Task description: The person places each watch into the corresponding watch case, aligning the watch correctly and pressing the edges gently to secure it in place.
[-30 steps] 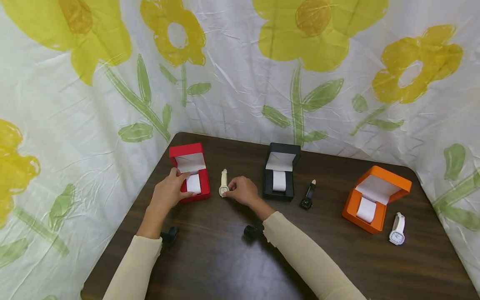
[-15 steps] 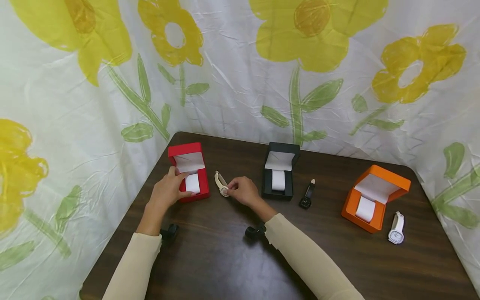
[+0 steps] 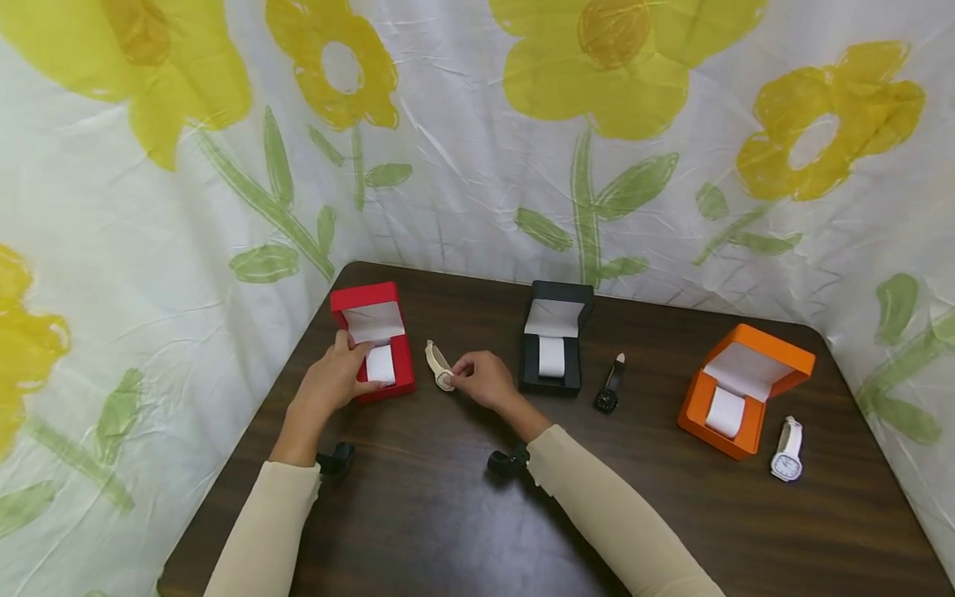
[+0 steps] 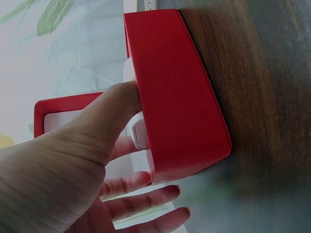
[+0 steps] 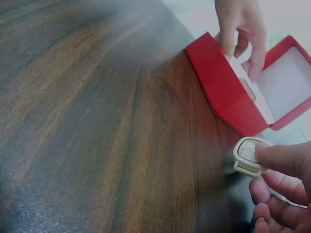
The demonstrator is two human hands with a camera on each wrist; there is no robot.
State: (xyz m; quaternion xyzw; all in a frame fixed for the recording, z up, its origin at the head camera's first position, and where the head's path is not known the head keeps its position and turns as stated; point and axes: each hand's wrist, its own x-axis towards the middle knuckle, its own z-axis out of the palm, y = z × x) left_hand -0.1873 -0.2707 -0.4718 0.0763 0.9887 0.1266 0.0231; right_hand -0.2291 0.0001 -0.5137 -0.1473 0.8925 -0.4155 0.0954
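My left hand is at the open red watch box. Its thumb reaches over the front wall beside the white cushion, and its other fingers lie along the left side. Part of the cushion is hidden behind the hand. Just right of the box, my right hand pinches a cream wristwatch by its case. In the right wrist view the thumb lies over the face of the watch case, with curled fingers beneath. The strap extends up and left toward the red box.
An open black watch box stands mid-table with a black wristwatch to its right. Farther right are an open orange watch box and a white wristwatch. A flowered curtain hangs behind the dark wooden table.
The cream watch has turned so its strap end swung left toward the red box, the right hand still pinching the case. The left hand has stayed at the red box.
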